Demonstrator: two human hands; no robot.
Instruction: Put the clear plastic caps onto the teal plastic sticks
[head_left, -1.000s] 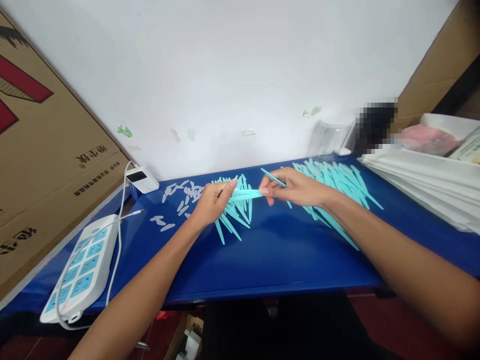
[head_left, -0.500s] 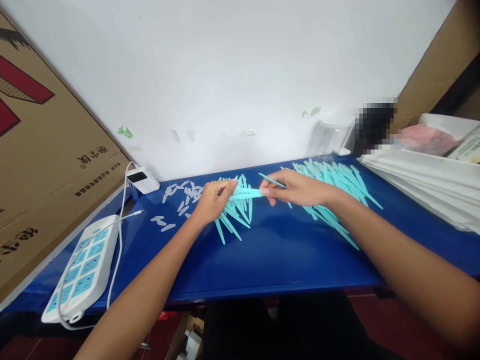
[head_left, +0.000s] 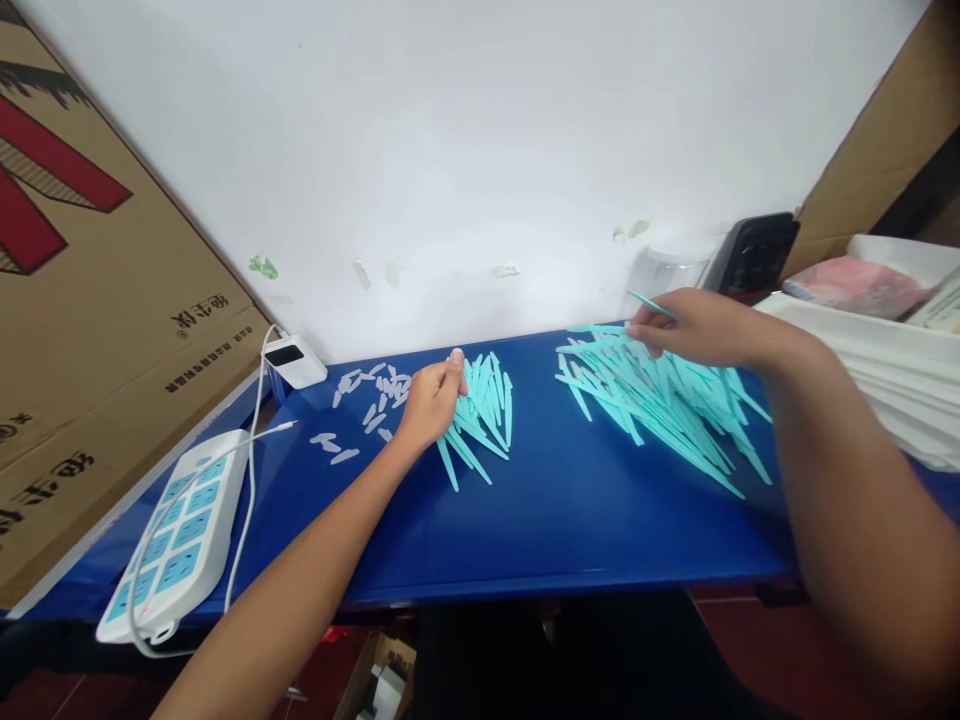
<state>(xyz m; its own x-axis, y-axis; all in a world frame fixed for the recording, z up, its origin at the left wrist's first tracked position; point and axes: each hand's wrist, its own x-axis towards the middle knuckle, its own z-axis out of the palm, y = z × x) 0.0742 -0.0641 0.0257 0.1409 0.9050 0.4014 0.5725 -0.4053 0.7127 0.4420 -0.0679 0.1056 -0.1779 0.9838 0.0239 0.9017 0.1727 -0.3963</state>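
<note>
My left hand (head_left: 436, 398) is closed, thumb pressed on the curled fingers, at the left edge of a small pile of slim turquoise tapered sticks (head_left: 491, 405). What it holds, if anything, is hidden. Over the back of a larger, spread pile of the same sticks (head_left: 660, 400), my right hand (head_left: 686, 325) has its fingers pinched. One turquoise stick (head_left: 651, 304) pokes up from between its fingers; the fingertips reach to the pile's far edge. Small translucent pieces (head_left: 375, 412) lie scattered left of my left hand.
A white power strip (head_left: 176, 535) with a cable and a small white device (head_left: 297, 361) stand on the left of the blue table (head_left: 555, 530). Cardboard (head_left: 127, 250) rises at the left. Stacked white trays (head_left: 862, 350), a clear container (head_left: 675, 270) and a black object (head_left: 754, 252) are at the right.
My right hand has moved right and away from my left hand to the larger pile. The turquoise piece that stretched between both hands is gone from there. The left hand stays near its pile.
</note>
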